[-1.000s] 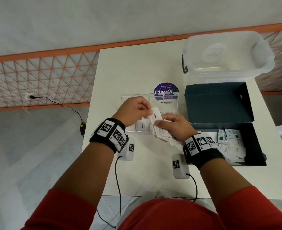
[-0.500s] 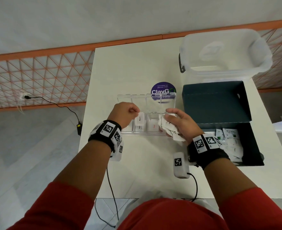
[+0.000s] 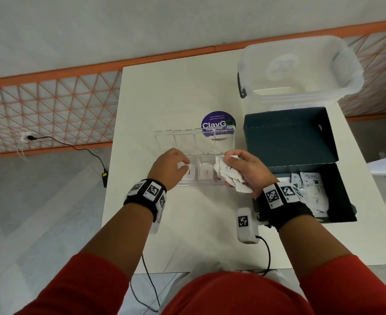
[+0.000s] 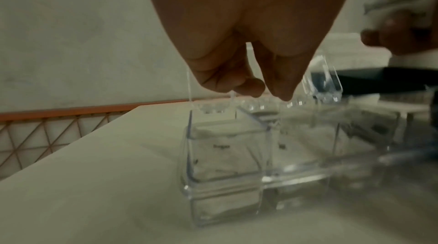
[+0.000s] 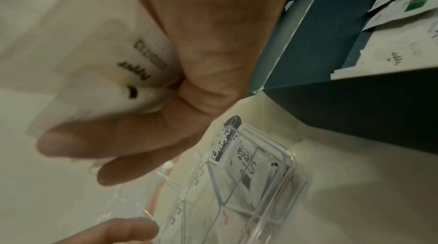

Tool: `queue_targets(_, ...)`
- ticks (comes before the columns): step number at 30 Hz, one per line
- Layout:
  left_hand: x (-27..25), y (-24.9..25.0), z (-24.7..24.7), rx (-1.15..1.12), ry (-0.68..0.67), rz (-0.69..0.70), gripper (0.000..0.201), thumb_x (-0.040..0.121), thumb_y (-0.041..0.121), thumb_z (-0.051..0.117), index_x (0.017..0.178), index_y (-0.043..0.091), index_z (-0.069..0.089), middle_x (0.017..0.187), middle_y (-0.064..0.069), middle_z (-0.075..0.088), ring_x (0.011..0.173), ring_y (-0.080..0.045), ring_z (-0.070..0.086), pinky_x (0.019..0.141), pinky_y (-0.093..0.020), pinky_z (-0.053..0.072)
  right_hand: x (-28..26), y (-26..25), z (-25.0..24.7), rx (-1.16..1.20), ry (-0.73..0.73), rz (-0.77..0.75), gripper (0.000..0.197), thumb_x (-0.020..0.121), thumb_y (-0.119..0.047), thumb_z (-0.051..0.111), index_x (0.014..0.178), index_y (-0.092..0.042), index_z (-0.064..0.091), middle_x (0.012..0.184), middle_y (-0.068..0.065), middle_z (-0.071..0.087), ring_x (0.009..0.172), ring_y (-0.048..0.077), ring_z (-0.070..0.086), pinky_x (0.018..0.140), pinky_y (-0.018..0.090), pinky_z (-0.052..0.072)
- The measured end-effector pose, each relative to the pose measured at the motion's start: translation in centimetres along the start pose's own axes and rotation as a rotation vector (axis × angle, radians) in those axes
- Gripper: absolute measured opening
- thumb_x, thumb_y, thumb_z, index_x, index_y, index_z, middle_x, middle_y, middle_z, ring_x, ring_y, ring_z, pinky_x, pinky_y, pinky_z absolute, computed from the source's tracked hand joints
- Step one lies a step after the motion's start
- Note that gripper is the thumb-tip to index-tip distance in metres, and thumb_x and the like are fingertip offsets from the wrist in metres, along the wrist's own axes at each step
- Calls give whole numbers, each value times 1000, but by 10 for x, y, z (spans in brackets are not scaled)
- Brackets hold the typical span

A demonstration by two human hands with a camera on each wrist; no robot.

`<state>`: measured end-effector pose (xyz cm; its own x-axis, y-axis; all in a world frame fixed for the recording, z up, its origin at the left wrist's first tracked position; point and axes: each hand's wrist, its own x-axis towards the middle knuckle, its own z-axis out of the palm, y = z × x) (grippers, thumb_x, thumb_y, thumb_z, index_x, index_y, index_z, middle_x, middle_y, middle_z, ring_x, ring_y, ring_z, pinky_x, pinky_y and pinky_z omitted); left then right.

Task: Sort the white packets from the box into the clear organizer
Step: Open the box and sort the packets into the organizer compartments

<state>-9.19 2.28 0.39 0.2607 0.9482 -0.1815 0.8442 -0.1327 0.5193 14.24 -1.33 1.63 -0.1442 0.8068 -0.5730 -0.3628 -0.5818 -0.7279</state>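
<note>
A clear organizer (image 3: 201, 184) with four compartments and lids folded back sits mid-table. My left hand (image 3: 174, 164) hovers over its left half, fingertips pinching the top end of a white pepper packet (image 3: 189, 175) that stands in the second compartment. In the left wrist view the curled fingers (image 4: 282, 94) hang above the organizer (image 4: 225, 192). My right hand (image 3: 244, 164) grips a bunch of white packets (image 3: 229, 176) over the right end, seen close up in the right wrist view (image 5: 106, 72). The dark box (image 3: 344, 201) to the right holds several more packets (image 3: 312, 189).
A packet with red print (image 3: 206, 172) lies in the third compartment, and a Stevia packet (image 5: 251, 165) in the end one. A clear plastic tub (image 3: 301, 64) stands at the back right. A purple round sticker (image 3: 218, 120) is behind the organizer. A white tagged device (image 3: 246, 225) with a cable lies near me.
My left hand took one packet from the bunch, moved left and lowered it into the second compartment. My right hand carried the bunch forward over the organizer's right end.
</note>
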Motion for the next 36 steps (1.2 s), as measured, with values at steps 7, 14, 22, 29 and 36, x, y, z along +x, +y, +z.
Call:
queue_targets(7, -22, 55, -7, -428, 2, 42, 57, 72, 57, 72, 123, 40, 54, 110, 16, 54, 87, -7, 55, 77, -17, 44, -1, 0, 16, 76, 52, -61, 11, 98, -10, 59, 107, -15, 61, 85, 14, 71, 66, 27, 69, 57, 38, 58)
queue_targets(14, -26, 81, 7, -322, -68, 198, 110, 54, 46, 90, 144, 25, 30, 147, 7, 35, 132, -12, 38, 109, -38, 36, -8, -5, 29, 143, 64, -25, 23, 100, -19, 57, 118, -6, 61, 97, 19, 71, 87, 30, 72, 71, 41, 60)
queue_targets(22, -32, 85, 11, -462, 78, 245, 68, 65, 24, 83, 123, 26, 46, 120, 12, 52, 107, -2, 53, 87, -25, 48, -21, -1, 27, 236, -21, -38, 27, 98, -14, 56, 123, -7, 59, 98, 14, 71, 81, 23, 73, 58, 32, 57)
queue_targets(29, -33, 85, 7, -458, 100, 285, 72, 64, 40, 83, 125, 30, 45, 125, 15, 48, 116, -1, 48, 95, -11, 38, -22, 3, 21, 177, 32, -175, 14, 98, -11, 59, 109, -15, 66, 98, 14, 73, 85, 30, 72, 61, 39, 60)
queue_targets(36, -28, 85, 3, -563, 172, 65, 27, 75, 28, 80, 94, 30, 61, 93, 14, 61, 81, 2, 58, 71, -9, 44, -25, 7, 18, 104, -4, -143, 7, 97, -17, 62, 98, -17, 69, 89, 9, 72, 78, 26, 70, 63, 38, 59)
